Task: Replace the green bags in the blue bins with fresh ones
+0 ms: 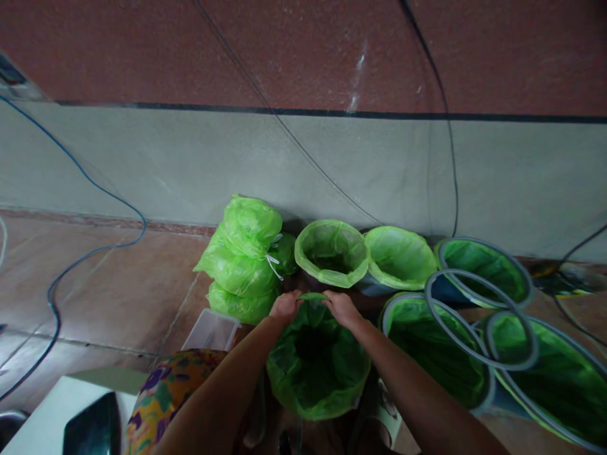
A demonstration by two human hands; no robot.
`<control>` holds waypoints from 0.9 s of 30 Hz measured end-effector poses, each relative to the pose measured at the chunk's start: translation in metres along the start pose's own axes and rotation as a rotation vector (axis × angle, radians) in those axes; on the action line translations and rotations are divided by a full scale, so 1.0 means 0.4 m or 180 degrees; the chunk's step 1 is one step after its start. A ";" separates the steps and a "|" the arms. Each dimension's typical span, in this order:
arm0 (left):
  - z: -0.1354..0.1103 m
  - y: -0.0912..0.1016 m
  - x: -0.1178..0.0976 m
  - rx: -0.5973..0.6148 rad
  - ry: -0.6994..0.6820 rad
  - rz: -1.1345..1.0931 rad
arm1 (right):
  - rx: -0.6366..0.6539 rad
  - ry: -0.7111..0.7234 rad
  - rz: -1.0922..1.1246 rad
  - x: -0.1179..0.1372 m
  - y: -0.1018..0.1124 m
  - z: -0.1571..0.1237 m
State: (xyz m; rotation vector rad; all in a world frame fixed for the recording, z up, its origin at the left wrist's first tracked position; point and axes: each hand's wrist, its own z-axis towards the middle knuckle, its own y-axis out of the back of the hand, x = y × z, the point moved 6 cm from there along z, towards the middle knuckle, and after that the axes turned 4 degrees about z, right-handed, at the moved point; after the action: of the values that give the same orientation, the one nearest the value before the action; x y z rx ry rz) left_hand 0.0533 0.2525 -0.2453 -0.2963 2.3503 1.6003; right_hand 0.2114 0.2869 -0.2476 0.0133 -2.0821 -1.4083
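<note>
Both of my hands grip the far rim of a green plastic bag point(317, 373) that lines a small bin on the floor right in front of me. My left hand point(285, 306) pinches the rim on the left. My right hand point(340, 306) pinches it a little to the right, and a short stretch of green plastic spans between them. The bag's mouth gapes open below my forearms, dark inside.
Two more bag-lined bins point(332, 251) point(399, 256) stand by the wall. Several bigger lined bins with grey hoop rims point(481, 319) crowd the right. Tied full green bags point(244, 259) pile up on the left above a clear plastic box point(212, 330). A blue cable point(92, 183) crosses the floor.
</note>
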 end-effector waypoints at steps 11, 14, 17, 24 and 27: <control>-0.007 0.042 -0.018 -0.0254 0.0004 -0.0440 | -0.0828 -0.1961 -0.0027 -0.123 -0.059 -0.272; 0.009 0.063 -0.034 -0.0487 -0.0045 -0.0681 | -0.1031 -0.2176 0.0075 -0.116 -0.081 -0.349; 0.029 0.076 -0.063 -0.0729 -0.0160 -0.0822 | -0.1472 -0.2034 0.0078 -0.098 -0.040 -0.361; 0.052 0.050 -0.069 -0.0437 0.0385 -0.0341 | -0.1166 -0.0793 0.0301 -0.061 0.087 -0.142; 0.042 0.027 -0.061 -0.0305 0.0254 -0.0334 | -0.0451 -0.0457 0.0288 -0.058 0.046 -0.077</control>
State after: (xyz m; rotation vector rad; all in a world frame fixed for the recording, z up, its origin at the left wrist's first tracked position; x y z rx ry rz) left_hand 0.0746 0.2726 -0.2333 -0.5043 2.2778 1.6827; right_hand 0.2514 0.2770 -0.2359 -0.2434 -2.0639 -1.5369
